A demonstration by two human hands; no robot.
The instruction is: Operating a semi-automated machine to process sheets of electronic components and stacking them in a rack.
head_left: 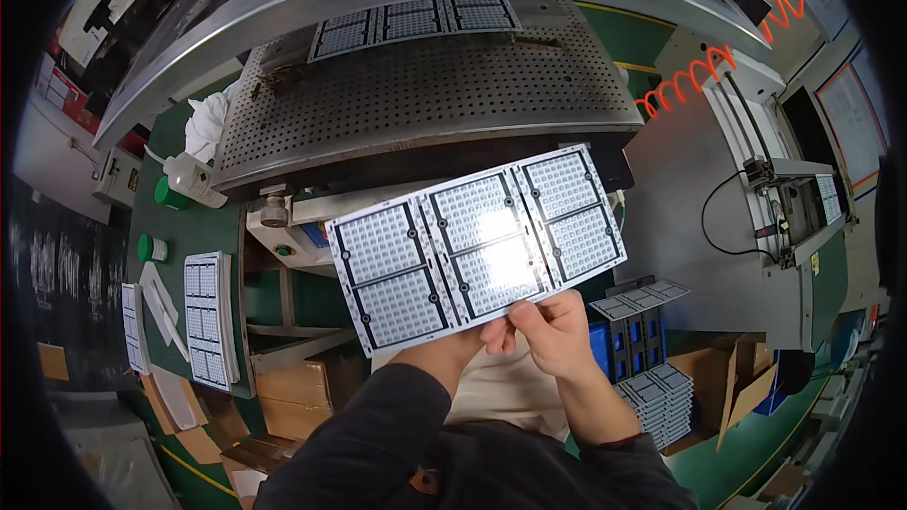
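A white circuit panel (472,241) with black-outlined grids of small pads is held up flat in front of me, tilted slightly up to the right, with a bright glare near its middle. My right hand (553,331) pinches its lower edge with thumb and fingers. My left hand (444,351) is mostly hidden behind the panel's lower edge, and only the wrist and dark sleeve show. Beyond the panel lies a perforated metal machine bed (425,94) carrying another similar panel (416,21) at its far side.
A stack of similar panels (208,316) rests on the green bench at left, beside a white bottle (194,179) and a green-capped pot (151,247). More panels (657,397) are stacked at lower right near a blue crate (624,340). A grey conveyor unit (756,217) stands right, under an orange coiled hose (690,76).
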